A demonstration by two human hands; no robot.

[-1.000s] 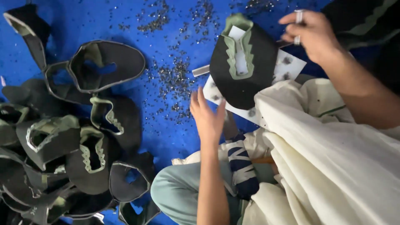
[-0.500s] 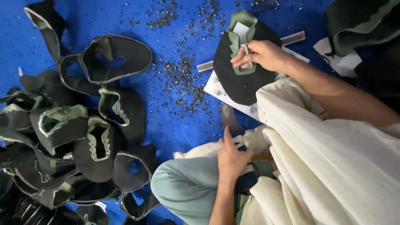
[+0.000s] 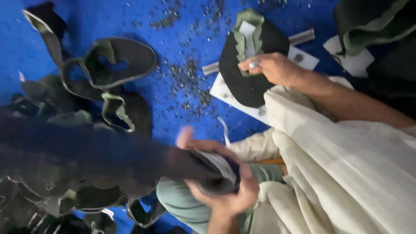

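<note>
My left hand [image 3: 225, 197] is low in the view, over my lap, closed around a dark shoe upper with a pale lining [image 3: 212, 169]; the piece is blurred and smears away to the left. My right hand [image 3: 273, 67] is higher up on a black shoe upper with a green collar [image 3: 247, 91]. Its fingers are curled at the green edge, and there is a ring on one finger. That upper lies on a white board [image 3: 225, 93] on the blue floor.
A pile of black and green shoe uppers [image 3: 117, 65] covers the left side. Several small dark bits [image 3: 190, 82] are scattered on the blue floor [image 3: 182, 26]. A metal strip [image 3: 303, 37] lies by the board. My cream garment [image 3: 346, 164] fills the right.
My left hand has picked up a dark upper at my lap and is swinging it, leaving a blur to the left. My right hand stays on the black upper on the board.
</note>
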